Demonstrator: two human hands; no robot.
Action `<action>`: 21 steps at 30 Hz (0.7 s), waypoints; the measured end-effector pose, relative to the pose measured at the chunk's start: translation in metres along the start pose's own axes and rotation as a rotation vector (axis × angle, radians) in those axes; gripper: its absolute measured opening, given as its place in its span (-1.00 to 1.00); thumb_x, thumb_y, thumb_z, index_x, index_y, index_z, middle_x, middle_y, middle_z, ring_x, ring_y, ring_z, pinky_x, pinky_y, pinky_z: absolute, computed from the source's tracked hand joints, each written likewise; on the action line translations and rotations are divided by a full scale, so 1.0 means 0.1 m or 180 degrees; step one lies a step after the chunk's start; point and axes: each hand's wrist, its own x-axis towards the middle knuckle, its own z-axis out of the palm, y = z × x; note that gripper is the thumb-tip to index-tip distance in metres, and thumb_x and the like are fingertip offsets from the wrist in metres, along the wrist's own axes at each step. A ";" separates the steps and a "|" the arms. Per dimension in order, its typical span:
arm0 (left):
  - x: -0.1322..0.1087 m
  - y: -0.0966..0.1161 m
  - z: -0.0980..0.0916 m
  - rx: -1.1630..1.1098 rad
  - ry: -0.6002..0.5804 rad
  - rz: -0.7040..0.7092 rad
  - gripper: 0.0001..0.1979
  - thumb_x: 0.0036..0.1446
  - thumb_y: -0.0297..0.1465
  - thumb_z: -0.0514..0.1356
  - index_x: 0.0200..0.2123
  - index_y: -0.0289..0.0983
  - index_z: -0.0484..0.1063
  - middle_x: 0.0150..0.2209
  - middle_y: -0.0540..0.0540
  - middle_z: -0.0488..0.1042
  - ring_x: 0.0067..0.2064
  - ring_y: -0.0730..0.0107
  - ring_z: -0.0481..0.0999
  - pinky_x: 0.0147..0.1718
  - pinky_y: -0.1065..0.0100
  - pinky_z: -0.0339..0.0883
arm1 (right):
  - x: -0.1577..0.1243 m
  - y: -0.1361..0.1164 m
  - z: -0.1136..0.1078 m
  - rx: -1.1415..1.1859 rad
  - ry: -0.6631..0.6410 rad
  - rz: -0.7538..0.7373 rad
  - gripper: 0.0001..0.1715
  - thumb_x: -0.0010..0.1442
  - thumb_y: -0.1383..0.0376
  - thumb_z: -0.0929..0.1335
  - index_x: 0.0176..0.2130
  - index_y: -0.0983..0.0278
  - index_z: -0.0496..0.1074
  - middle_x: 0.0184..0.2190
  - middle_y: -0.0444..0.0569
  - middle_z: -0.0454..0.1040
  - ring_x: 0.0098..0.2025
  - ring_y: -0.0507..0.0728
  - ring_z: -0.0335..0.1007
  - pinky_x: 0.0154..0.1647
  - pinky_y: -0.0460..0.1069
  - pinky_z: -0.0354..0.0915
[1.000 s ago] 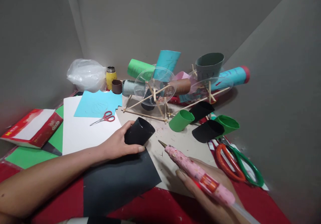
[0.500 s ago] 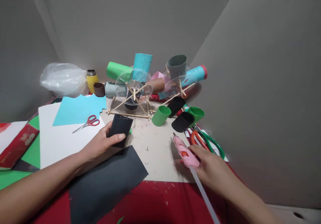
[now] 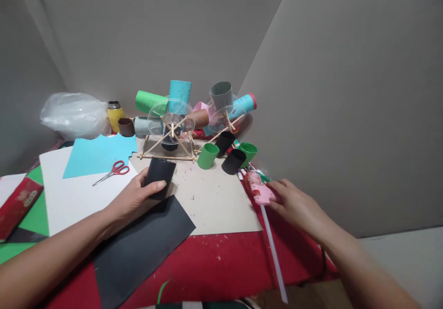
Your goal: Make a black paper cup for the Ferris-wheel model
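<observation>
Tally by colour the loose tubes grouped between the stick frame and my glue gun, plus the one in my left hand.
Black: 3 (held tube in left hand, front black tube, rear black tube)
Green: 2 (left green tube, right green tube)
Total: 5

Plastic bag [image 3: 74, 115] — yellow bottle [image 3: 115, 114] beside it — red box [image 3: 19, 207], far left.
</observation>
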 end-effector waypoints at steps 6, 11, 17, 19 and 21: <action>-0.04 0.10 0.06 -0.0299 -0.0054 -0.0380 -0.46 -0.02 -0.15 0.36 0.00 -0.24 0.38 -0.09 -0.19 0.47 -0.21 0.26 0.48 -0.32 0.31 0.42 | 0.12 0.27 0.08 -0.0126 0.0310 -0.0256 -0.83 0.21 0.36 0.30 -0.34 0.23 0.49 -0.47 0.04 0.44 -0.52 0.17 0.45 -0.57 -0.01 0.23; -0.11 0.18 0.10 -0.0677 -0.0172 -0.0741 -0.50 -0.06 -0.15 0.39 -0.11 -0.27 0.39 -0.25 -0.13 0.48 -0.27 0.30 0.50 -0.33 0.30 0.42 | 0.07 -0.14 -0.24 -0.0135 0.0582 -0.0514 -0.73 0.27 0.19 0.29 -0.12 0.26 0.48 -0.28 0.21 0.52 -0.31 0.40 0.51 -0.46 0.14 0.35; -0.18 0.24 0.29 -0.0958 -0.0324 -0.1058 -0.58 -0.06 -0.16 0.41 -0.25 -0.30 0.42 -0.35 -0.08 0.49 -0.31 0.32 0.53 -0.33 0.32 0.43 | 0.02 -1.41 -0.61 0.0695 0.1390 -0.2270 -0.65 0.27 0.37 0.35 0.05 0.22 0.30 -0.24 0.05 0.54 -0.26 0.19 0.50 -0.24 0.06 0.38; -0.21 0.24 0.40 -0.1084 -0.0165 -0.1030 -0.62 -0.04 -0.18 0.39 -0.26 -0.31 0.44 -0.36 -0.07 0.49 -0.31 0.35 0.51 -0.35 0.35 0.43 | 0.06 -1.70 -0.56 0.0720 0.1325 -0.2446 -0.64 0.29 0.18 0.35 0.02 0.28 0.30 -0.32 0.04 0.55 -0.35 0.20 0.47 -0.32 0.08 0.35; -0.25 0.24 0.52 -0.1278 0.0074 -0.0865 -0.65 -0.04 -0.19 0.39 -0.28 -0.30 0.45 -0.37 -0.05 0.48 -0.31 0.38 0.48 -0.35 0.36 0.42 | 0.13 -1.87 -0.47 0.0592 0.1307 -0.2307 -0.46 0.30 0.03 0.30 0.05 0.40 0.30 -0.38 0.07 0.55 -0.39 0.22 0.47 -0.39 0.08 0.34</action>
